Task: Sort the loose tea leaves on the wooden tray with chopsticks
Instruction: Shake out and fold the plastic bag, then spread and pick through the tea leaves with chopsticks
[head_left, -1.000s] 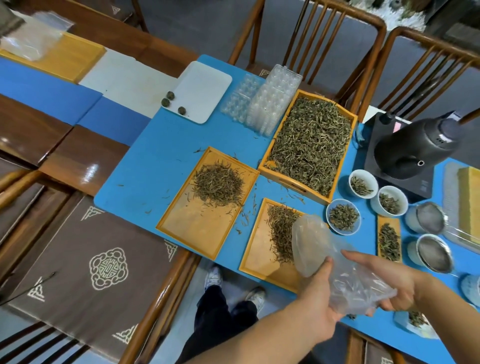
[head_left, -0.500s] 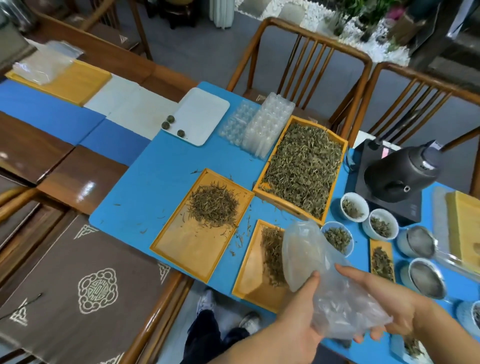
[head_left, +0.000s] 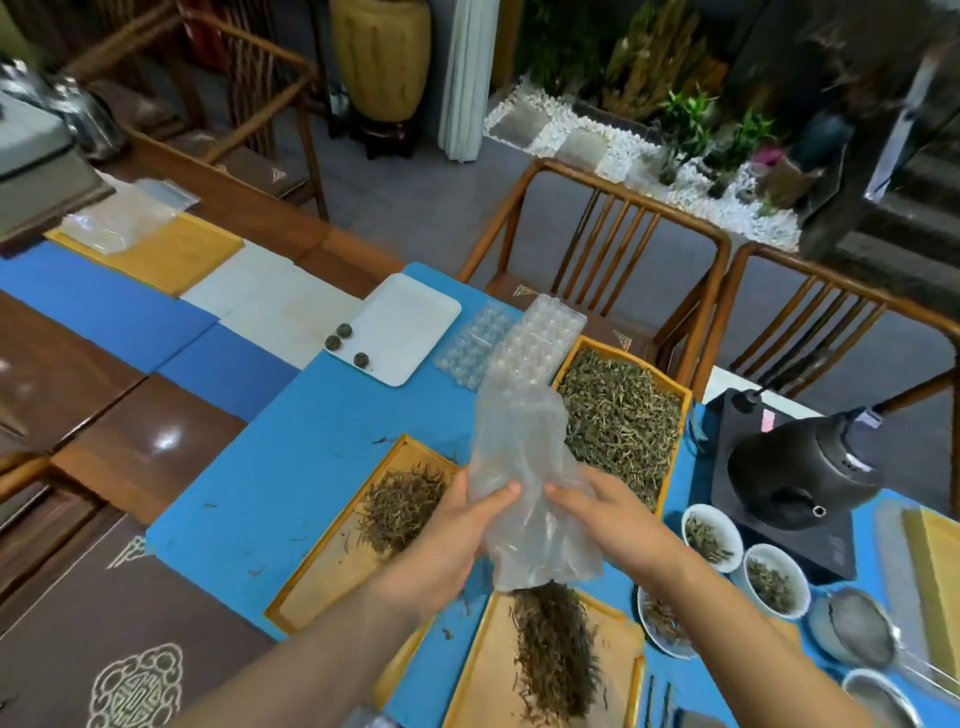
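Observation:
Both hands hold a clear plastic bag (head_left: 519, 467) upright above the blue table mat. My left hand (head_left: 457, 530) pinches its left edge and my right hand (head_left: 608, 525) grips its right side. Below the bag lies a wooden tray (head_left: 488, 670) with a dark strip of loose tea leaves (head_left: 550, 649). A second wooden tray (head_left: 332, 577) to the left carries a small heap of tea leaves (head_left: 400, 504), partly hidden by my left hand. A dark pair of chopsticks (head_left: 657, 701) lies at the bottom edge, right of the near tray.
A deep wooden box (head_left: 680, 410) full of green tea stands behind the bag. White bowls (head_left: 711, 535) of tea, metal strainers (head_left: 852, 629) and a black kettle (head_left: 805, 467) fill the right. A white tray (head_left: 410, 327) with three tea balls, clear blister moulds (head_left: 530, 343) and wooden chairs (head_left: 597, 244) lie beyond.
The bag has been lifted and turned upright between both hands, now in front of the deep box. The view has tilted up, so the trays appear lower.

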